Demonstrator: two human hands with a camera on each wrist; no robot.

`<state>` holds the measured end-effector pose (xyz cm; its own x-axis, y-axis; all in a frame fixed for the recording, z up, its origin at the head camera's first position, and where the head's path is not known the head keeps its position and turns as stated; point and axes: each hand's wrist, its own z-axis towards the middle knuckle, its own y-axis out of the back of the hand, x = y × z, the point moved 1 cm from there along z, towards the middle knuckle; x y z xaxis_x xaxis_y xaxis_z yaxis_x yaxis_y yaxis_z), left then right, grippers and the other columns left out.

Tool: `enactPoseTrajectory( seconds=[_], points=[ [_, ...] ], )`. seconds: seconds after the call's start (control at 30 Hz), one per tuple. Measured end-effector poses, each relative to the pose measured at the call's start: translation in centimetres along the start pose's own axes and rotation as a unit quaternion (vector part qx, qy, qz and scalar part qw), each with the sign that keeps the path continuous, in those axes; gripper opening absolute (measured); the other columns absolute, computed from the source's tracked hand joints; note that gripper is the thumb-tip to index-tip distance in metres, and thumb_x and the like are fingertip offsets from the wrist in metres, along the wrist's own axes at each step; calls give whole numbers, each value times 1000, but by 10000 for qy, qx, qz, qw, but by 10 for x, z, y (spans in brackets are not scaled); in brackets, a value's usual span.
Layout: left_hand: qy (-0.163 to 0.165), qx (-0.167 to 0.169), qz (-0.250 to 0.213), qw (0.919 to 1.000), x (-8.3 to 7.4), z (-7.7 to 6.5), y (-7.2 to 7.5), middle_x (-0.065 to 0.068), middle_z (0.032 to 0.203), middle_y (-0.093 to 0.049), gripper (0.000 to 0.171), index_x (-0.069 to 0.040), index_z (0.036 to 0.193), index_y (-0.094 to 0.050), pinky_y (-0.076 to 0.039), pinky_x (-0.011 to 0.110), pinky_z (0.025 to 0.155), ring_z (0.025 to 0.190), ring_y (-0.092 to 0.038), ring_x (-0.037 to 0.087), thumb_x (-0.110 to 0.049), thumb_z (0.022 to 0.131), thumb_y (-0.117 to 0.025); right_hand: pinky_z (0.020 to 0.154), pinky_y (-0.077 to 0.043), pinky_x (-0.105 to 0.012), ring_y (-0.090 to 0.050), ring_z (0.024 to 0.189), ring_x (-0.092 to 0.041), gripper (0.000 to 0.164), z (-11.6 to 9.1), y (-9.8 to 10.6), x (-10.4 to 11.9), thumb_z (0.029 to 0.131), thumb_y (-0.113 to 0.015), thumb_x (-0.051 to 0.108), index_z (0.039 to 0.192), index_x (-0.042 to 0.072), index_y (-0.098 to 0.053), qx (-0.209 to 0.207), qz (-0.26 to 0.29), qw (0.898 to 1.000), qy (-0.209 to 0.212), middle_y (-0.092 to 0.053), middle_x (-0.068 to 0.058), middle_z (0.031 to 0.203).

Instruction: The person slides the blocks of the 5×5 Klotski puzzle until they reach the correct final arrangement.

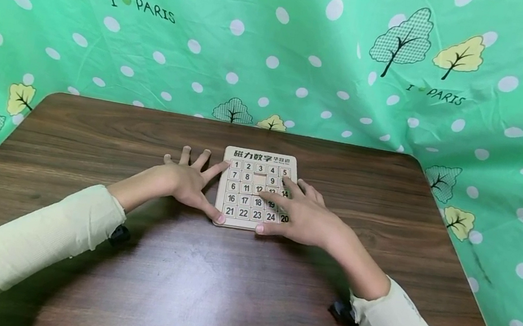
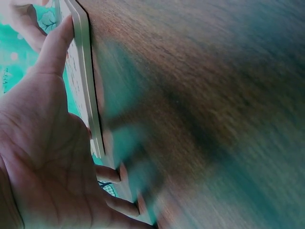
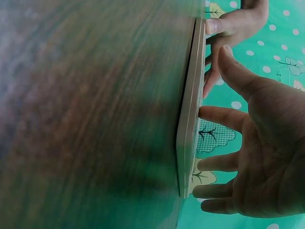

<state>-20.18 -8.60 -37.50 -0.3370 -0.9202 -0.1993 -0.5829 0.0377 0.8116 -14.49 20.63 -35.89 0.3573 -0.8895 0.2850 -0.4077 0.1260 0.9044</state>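
A pale number sliding puzzle (image 1: 236,223) lies flat on the table, its header at the far side. Rows of numbered tiles fill it, with one bare slot between tiles 8 and 9. My left hand (image 1: 183,182) is spread at its left edge, thumb on the near corner and index finger by the upper edge. Over the right side reaches my right hand (image 1: 306,218), its index fingertip at tile 12 (image 1: 259,189) and its thumb above the near rim. Fingers of this hand hide the tile right of 9. In the right wrist view the right fingers (image 3: 221,162) are extended.
The dark wood-grain table (image 1: 158,295) extends around the puzzle. A green curtain (image 1: 274,17) with white dots and printed trees hangs behind and along both sides. Pale sleeves (image 1: 46,226) cover the forearms, and a black wrist device (image 1: 342,312) shows under the right one.
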Motion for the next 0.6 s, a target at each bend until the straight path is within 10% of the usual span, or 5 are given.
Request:
enactPoseTrajectory(
  seconds=[0.6],
  points=[
    [41, 1, 121, 9999, 0, 3, -1, 24, 190, 13, 147, -41, 182, 9, -6, 97, 123, 168, 14, 68, -104, 74, -69, 137, -15, -79, -15, 172, -61, 87, 19, 9, 8, 98, -75, 73, 173, 38, -47, -137, -15, 9998, 161, -16, -22, 190]
  ],
)
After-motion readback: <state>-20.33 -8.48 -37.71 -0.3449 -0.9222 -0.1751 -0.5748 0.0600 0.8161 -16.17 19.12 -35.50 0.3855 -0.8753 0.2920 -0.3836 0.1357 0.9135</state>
